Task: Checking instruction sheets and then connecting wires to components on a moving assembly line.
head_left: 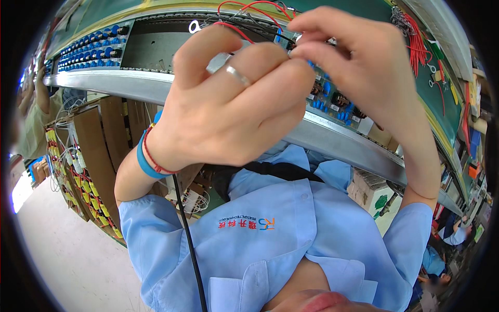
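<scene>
My left hand (228, 104) is raised over the front edge of the bench, back turned up and fingers curled closed. A red wire (235, 29) runs in under these fingers. Close beside it, my right hand (358, 62) pinches thumb and forefinger together; what lies between the tips is hidden. Dark wires (260, 28) pass just beyond both hands, and a white ring terminal (194, 26) shows at their left end. Partly covered by the hands, a circuit board (332, 99) with blue and dark components lies in the metal-edged track.
More boards with blue parts (93, 49) sit on the track at left. Red wires with ring terminals (416, 41) lie on the green mat at right. Below the metal rail (130, 86) stand cardboard dividers (93, 140) with yellow-ended parts. A black cable (188, 229) hangs across my front.
</scene>
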`<control>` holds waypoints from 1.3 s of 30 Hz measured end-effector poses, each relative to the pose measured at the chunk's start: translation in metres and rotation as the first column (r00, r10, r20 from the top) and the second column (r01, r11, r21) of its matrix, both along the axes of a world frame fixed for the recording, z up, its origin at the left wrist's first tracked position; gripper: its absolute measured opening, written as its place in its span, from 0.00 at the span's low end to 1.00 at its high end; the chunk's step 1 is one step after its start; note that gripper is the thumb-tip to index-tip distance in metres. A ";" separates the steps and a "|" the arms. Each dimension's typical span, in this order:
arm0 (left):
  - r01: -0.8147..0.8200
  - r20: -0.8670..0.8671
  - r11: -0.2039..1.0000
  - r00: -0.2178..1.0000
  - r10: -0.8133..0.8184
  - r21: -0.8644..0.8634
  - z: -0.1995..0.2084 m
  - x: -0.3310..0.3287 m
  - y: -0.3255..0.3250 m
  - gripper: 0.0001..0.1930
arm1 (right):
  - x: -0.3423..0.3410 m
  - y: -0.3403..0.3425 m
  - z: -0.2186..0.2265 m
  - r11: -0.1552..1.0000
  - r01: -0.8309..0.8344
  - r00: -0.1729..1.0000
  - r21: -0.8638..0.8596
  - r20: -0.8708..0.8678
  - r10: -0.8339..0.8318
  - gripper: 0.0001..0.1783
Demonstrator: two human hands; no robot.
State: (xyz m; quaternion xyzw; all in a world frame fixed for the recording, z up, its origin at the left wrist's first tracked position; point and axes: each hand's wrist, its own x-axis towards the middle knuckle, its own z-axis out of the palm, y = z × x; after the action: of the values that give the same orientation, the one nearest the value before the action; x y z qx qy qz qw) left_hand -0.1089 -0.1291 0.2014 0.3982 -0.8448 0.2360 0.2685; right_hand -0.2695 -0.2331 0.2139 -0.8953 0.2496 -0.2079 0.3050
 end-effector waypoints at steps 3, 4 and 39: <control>0.013 -0.022 0.994 1.000 -0.011 0.106 0.001 -0.007 -0.015 0.14 | -0.006 -0.002 0.055 0.964 0.263 0.960 0.051 -0.118 -0.255 0.06; 0.000 0.008 0.988 1.000 -0.001 0.154 0.003 -0.009 -0.019 0.13 | -0.016 -0.008 0.045 0.943 0.334 0.942 -0.007 0.020 -0.334 0.05; -0.052 0.284 0.981 0.959 -0.003 0.186 0.003 -0.022 -0.036 0.06 | -0.223 -0.155 -0.080 0.705 0.628 0.719 -0.329 -0.102 -0.688 0.14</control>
State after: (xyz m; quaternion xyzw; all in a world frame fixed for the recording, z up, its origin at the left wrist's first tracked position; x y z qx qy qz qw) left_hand -0.1307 -0.1652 0.2048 0.3947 -0.8883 0.2113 0.1024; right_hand -0.4924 -0.3885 0.1341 -0.7958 0.5548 -0.2362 0.0555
